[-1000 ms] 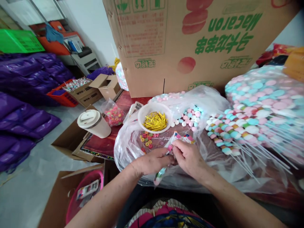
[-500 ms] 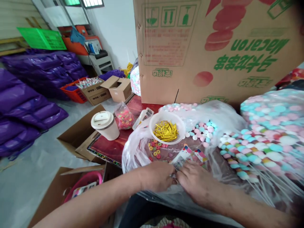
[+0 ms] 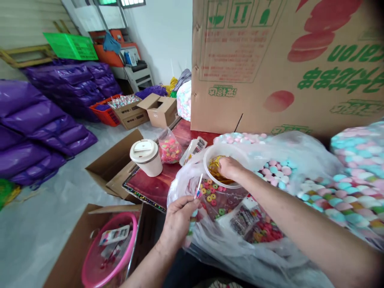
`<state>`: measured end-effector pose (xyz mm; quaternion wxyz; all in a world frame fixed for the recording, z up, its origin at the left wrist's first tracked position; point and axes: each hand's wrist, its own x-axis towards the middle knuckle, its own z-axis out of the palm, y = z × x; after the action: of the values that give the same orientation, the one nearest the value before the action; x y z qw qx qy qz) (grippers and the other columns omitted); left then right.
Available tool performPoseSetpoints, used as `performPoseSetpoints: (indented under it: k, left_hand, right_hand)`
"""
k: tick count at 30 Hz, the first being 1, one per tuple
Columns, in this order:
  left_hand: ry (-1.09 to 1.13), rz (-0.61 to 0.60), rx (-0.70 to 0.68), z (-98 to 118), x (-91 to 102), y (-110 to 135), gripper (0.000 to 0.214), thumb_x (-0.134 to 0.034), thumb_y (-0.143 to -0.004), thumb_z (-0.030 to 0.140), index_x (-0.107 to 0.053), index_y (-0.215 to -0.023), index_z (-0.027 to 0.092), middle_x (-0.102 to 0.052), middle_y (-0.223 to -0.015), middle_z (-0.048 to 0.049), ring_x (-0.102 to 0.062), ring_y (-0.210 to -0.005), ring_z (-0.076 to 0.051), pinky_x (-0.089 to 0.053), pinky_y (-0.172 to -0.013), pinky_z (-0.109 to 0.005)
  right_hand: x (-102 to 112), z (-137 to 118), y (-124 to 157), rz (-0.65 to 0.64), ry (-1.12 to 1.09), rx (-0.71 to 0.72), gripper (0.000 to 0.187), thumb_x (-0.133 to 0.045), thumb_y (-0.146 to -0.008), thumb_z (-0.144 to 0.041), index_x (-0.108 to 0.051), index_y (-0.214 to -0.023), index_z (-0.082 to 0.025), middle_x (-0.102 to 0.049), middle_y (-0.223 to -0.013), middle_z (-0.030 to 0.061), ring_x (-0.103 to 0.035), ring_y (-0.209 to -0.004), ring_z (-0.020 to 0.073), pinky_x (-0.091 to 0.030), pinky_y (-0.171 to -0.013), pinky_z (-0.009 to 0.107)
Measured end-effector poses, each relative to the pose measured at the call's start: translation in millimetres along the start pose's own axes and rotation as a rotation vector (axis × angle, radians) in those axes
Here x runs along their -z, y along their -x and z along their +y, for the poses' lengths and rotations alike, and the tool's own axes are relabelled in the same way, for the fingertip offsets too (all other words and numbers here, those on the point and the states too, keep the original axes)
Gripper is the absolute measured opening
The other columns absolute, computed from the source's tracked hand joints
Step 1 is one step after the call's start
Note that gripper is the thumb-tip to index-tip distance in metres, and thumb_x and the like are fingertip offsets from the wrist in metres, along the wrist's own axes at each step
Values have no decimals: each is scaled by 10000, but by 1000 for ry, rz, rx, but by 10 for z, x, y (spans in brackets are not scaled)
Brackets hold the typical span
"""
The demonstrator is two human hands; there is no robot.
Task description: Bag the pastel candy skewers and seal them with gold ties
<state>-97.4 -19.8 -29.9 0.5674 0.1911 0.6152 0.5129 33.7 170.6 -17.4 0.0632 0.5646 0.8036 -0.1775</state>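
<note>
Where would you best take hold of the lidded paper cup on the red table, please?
Grip the lidded paper cup around its side wall, just under the white lid, coming from the left or front. It stands upright and tapers downward, so the wider top keeps it from slipping. The candy bag sits close on its right. Avoid lifting by the lid alone, which might pop off.

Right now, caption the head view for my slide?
Right hand reaches into the white bowl of gold twist ties; left hand pinches a candy skewer.

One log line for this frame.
left hand: holds wrapped candy stick | right hand: fingers in bowl of gold twist ties
</note>
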Motion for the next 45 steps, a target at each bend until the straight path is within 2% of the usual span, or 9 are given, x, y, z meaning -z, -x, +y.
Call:
performPoseSetpoints:
  k: [3, 8, 17, 24, 27, 30, 35, 41, 45]
  left_hand:
    - [134, -7, 20, 95, -32, -15, 215, -711, -591, 320, -626, -651, 131, -622, -623, -1, -538, -437, -91, -429, -454, -223]
    - [256, -54, 32, 127, -112, -56, 206, -718, -561, 283, -619, -654, 128, -621, -571, 2, -559, -418, -116, -430, -429, -231]
    - [202, -100, 23, 79, -438, -32, 218, -732, -554, 280, -626, -667, 126, -638, -580, -19, -558, -411, -118, -400, -399, -214]
    - [94, -191, -36, 35, -617, 12, 115, -661, -624, 255, -636, -632, 143, -568, -518, 17, -494, -431, -96, -387, -443, -214]
    - [30, -198, -65, -55, -719, 10, 99, -607, -645, 242, -639, -636, 149, -506, -482, 35, -439, -431, -85, -361, -444, -205]
    - [-35, -210, -91, -103, -741, 28, 140, -587, -661, 243, -671, -721, 148, -524, -524, 29, -443, -472, -94, -353, -459, -205]
    - [-114, -456, -206, -98, -614, 89, 218, -613, -783, 352, -691, -849, 159, -607, -712, -7, -507, -651, -114, -410, -623, -218]
    - [-67, -481, -134, -199, -584, 71, 344, -668, -767, 464, -651, -679, 132, -542, -584, 15, -460, -548, -78, -375, -544, -195]
    - [145, -412, -155, -240, -654, 90, 259, -714, -738, 416, -706, -732, 157, -604, -634, 3, -526, -560, -90, -437, -574, -216]
  right_hand:
    - [-60, 11, -46, 6, 29, -19, 125, -570, -692, -141, -683, -744, -155, -688, -819, 139, -616, -724, 227, -382, -598, 285]
    - [109, 219, 309, 142, -9, 65, 177, -493, -777, -205, -661, -729, -178, -651, -721, 61, -546, -661, 171, -334, -579, 256]
    - [60, 486, 602, 322, -265, 195, 295, -422, -832, -218, -713, -865, -182, -685, -764, 36, -587, -695, 159, -400, -632, 241]
    - [-100, 246, 1458, 119, -727, 486, 447, -373, -896, -271, -554, -1298, -193, -681, -761, 25, -618, -673, 147, -493, -628, 249]
    - [-319, 178, 1583, 285, -745, 398, 497, -371, -894, -243, -459, -1377, -169, -704, -902, 81, -654, -786, 180, -520, -690, 288]
    - [-483, 171, 1562, 444, -700, 332, 507, -360, -900, -228, -423, -1392, -124, -708, -770, 81, -650, -636, 187, -514, -584, 289]
    - [-577, 170, 1546, 673, -611, 319, 471, -370, -898, -187, -445, -1356, -103, -733, -852, 103, -681, -670, 192, -529, -591, 277]
    - [-644, 128, 1589, 735, -410, 387, 489, -339, -884, -139, -422, -1366, -140, -717, -949, 121, -680, -721, 206, -543, -637, 313]
    - [-654, 119, 1647, 762, -715, 317, 487, -432, -888, -191, -382, -1369, -136, -666, -695, 22, -621, -586, 156, -527, -578, 255]
